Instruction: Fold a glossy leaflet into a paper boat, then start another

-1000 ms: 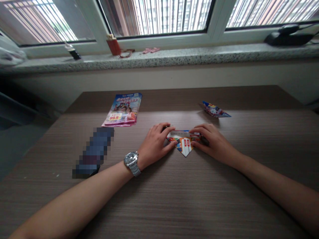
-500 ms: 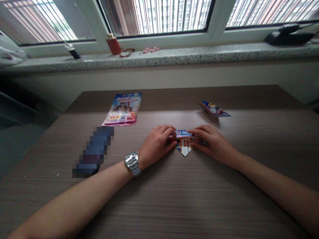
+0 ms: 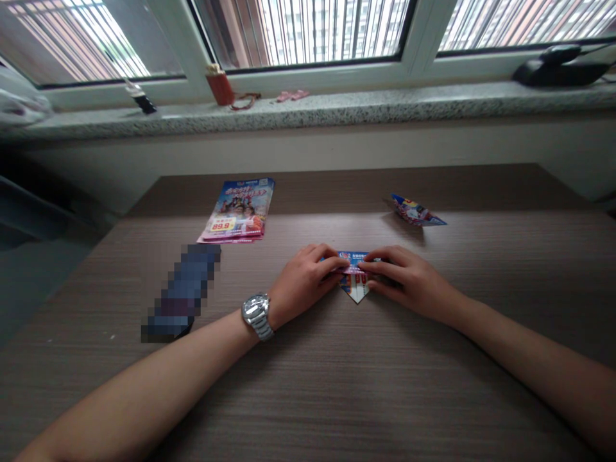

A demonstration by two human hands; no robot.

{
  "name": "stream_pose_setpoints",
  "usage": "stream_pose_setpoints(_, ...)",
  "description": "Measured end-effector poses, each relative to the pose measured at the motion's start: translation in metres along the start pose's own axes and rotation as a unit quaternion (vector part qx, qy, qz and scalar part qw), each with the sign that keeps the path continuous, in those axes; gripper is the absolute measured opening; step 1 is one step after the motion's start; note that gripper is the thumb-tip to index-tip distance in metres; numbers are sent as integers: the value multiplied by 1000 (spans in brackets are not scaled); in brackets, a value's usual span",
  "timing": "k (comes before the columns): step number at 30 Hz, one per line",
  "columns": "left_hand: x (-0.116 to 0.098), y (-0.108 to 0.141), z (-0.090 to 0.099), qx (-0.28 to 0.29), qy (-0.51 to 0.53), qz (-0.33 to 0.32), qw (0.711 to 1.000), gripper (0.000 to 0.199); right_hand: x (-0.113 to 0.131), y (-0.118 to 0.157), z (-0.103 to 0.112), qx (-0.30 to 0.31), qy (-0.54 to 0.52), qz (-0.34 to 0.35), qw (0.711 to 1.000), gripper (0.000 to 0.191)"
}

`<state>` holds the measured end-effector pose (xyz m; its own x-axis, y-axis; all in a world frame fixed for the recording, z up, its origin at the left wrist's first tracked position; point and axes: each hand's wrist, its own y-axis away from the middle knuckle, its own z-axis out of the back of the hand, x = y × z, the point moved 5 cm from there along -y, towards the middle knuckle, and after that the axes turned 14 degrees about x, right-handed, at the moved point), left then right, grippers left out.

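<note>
A small folded paper flyer (image 3: pixel 357 287) lies on the table, its white-and-orange tip pointing toward me and a blue-and-pink flap folded across the top. My left hand (image 3: pixel 308 273), with a silver watch on the wrist, is closed on the flyer's left side, fingertips pressing the flap. My right hand (image 3: pixel 407 276) grips the right side the same way, thumb below and fingers on the flap. The fingers hide both side edges of the paper. Beyond my right hand stands another folded paper piece (image 3: pixel 416 213), colourful and pointed at its ends.
A stack of printed flyers (image 3: pixel 238 215) lies at the far left of the wooden table (image 3: pixel 308 385). Nearer me is a blurred dark object (image 3: pixel 185 289), close to my left forearm. On the stone windowsill (image 3: pixel 366 110) stand a red container (image 3: pixel 219 87) and a black device (image 3: pixel 561 69).
The flap on the flyer has come down toward me, covering more of the white-and-orange tip. The fingers of both hands have shifted inward onto the flap.
</note>
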<state>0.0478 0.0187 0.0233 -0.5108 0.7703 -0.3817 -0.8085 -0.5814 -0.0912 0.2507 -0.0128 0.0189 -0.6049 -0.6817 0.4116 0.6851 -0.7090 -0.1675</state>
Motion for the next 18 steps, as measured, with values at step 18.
stream_pose_setpoints(18, -14, 8, 2, 26, -39, -63, 997, 33, 6, 6, -1, 25, 58, 9, 998, 31)
